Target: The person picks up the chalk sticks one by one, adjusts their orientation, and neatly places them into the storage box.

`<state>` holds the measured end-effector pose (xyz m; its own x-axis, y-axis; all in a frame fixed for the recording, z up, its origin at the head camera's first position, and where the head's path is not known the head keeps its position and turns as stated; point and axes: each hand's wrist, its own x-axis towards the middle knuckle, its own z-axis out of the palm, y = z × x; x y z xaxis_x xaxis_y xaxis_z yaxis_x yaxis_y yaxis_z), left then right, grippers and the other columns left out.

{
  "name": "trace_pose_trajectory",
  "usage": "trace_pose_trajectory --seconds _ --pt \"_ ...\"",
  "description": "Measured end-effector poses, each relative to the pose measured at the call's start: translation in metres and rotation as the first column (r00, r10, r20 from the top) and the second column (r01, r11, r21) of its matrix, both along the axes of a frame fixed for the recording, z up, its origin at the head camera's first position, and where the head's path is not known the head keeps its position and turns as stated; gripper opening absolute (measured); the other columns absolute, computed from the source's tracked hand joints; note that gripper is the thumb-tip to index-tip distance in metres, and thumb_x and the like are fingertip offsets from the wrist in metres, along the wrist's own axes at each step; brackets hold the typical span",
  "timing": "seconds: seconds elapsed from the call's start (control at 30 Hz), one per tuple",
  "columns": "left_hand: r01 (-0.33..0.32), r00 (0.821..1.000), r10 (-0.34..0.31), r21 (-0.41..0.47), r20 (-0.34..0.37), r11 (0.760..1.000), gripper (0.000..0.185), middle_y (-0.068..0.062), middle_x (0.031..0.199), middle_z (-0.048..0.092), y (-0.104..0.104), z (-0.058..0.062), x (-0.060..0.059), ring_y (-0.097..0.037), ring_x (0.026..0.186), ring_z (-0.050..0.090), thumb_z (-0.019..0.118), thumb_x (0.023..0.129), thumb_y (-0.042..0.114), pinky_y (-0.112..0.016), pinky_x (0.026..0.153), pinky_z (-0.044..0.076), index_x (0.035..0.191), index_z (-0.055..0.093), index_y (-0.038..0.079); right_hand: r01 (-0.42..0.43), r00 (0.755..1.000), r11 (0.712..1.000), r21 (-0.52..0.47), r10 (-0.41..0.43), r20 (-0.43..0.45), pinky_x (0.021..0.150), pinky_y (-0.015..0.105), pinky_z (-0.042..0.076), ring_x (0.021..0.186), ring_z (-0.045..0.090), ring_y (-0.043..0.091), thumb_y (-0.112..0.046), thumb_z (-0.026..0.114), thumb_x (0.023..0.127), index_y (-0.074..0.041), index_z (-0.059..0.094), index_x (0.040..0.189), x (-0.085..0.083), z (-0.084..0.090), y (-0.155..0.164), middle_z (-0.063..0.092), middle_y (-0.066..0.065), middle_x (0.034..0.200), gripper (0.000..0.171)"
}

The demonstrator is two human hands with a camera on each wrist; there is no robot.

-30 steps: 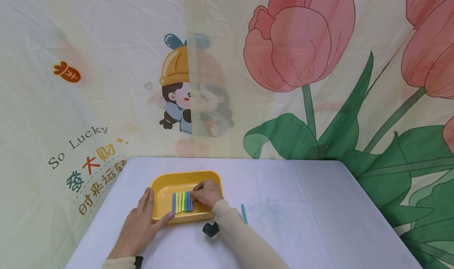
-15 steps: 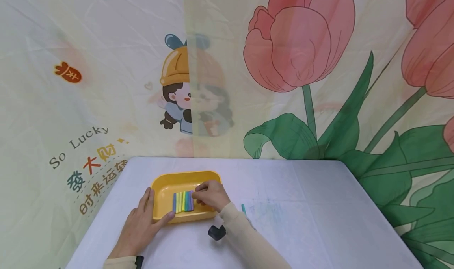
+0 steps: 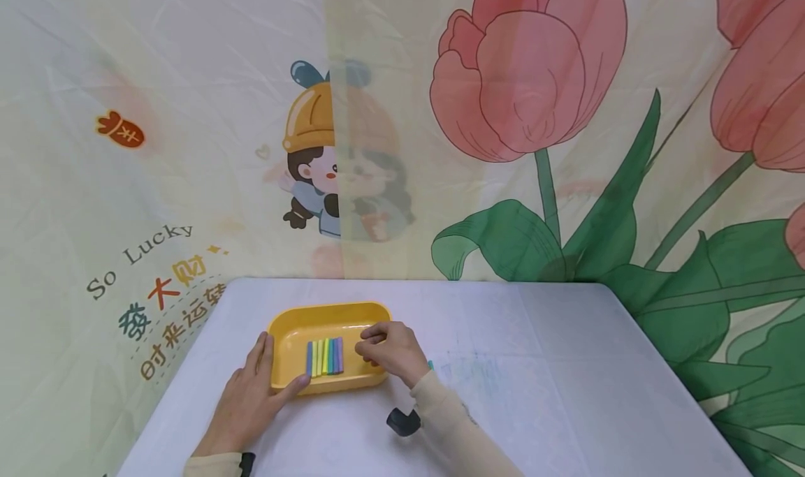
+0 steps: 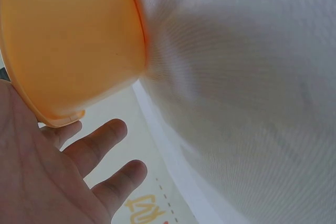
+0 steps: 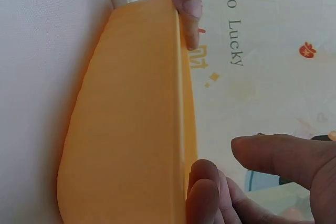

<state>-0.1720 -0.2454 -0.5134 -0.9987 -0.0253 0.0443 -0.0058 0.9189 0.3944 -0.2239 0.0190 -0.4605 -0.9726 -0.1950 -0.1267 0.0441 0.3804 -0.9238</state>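
A yellow tray (image 3: 377,309) stands on the white table in the head view. Inside it lies a tight row of slim coloured sticks (image 3: 324,357), in blue, yellow, green, teal and purple. My left hand (image 3: 248,393) rests at the tray's left end, thumb over the near rim. In the left wrist view its other fingers (image 4: 100,142) stretch out straight under the rim. My right hand (image 3: 393,348) hovers over the tray's right end with loosely bent fingers, right of the row. The right wrist view shows its thumb apart from the fingers and nothing held.
The tip of a teal stick (image 3: 430,364) peeks out beside my right wrist on the table. Blue-green smudges (image 3: 472,372) mark the white cloth to the right. A printed curtain (image 3: 390,253) hangs behind the table's far edge.
My right hand has drawn back rightward from the purple end of the row, uncovering that end. Its forearm now covers most of the loose teal stick. The left hand has stayed put.
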Motion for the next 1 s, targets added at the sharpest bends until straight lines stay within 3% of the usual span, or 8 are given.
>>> trace_pose_trajectory --seconds 0.27,0.6,0.87,1.0 --pt "0.01 1.0 -0.01 0.001 -0.007 1.0 0.122 -0.031 0.164 0.009 -0.001 -0.001 -0.001 -0.054 0.14 0.029 0.046 0.088 0.082 -0.071 0.11 0.028 0.158 0.004 -0.008 0.01 0.999 0.999 0.036 -0.008 -0.038 0.072 0.036 0.061 0.077 0.071 0.027 -0.022 0.08 0.084 -0.008 0.073 0.107 0.003 0.005 0.021 0.07 0.001 0.089 0.028" --pt "0.013 1.0 -0.013 0.003 0.005 1.0 0.122 -0.031 0.164 0.007 -0.001 -0.002 -0.001 -0.055 0.14 0.029 0.045 0.089 0.082 -0.071 0.111 0.027 0.158 0.002 -0.009 0.084 0.991 0.987 0.14 -0.068 -0.112 0.068 0.031 0.059 0.078 0.068 0.016 -0.024 0.077 0.086 -0.009 0.074 0.112 0.006 0.005 0.058 0.07 -0.004 0.092 0.029" --pt "0.005 1.0 -0.005 -0.005 0.012 1.0 0.123 -0.032 0.164 0.007 0.001 -0.002 -0.001 -0.056 0.139 0.029 0.044 0.088 0.083 -0.071 0.11 0.027 0.158 0.002 -0.009 0.167 0.977 0.952 0.255 -0.126 -0.172 0.064 0.028 0.056 0.077 0.065 0.013 -0.023 0.078 0.085 -0.007 0.075 0.107 0.009 -0.013 0.092 0.07 -0.002 0.089 0.027" --pt "0.01 1.0 -0.01 -0.002 0.006 1.0 0.123 -0.032 0.164 0.007 0.0 -0.003 -0.002 -0.055 0.14 0.028 0.045 0.088 0.082 -0.071 0.111 0.027 0.158 0.002 -0.009 0.191 0.977 0.931 0.312 -0.149 -0.155 0.065 0.029 0.055 0.078 0.062 0.014 -0.023 0.079 0.084 -0.006 0.075 0.106 0.01 -0.024 0.103 0.069 -0.003 0.086 0.028"
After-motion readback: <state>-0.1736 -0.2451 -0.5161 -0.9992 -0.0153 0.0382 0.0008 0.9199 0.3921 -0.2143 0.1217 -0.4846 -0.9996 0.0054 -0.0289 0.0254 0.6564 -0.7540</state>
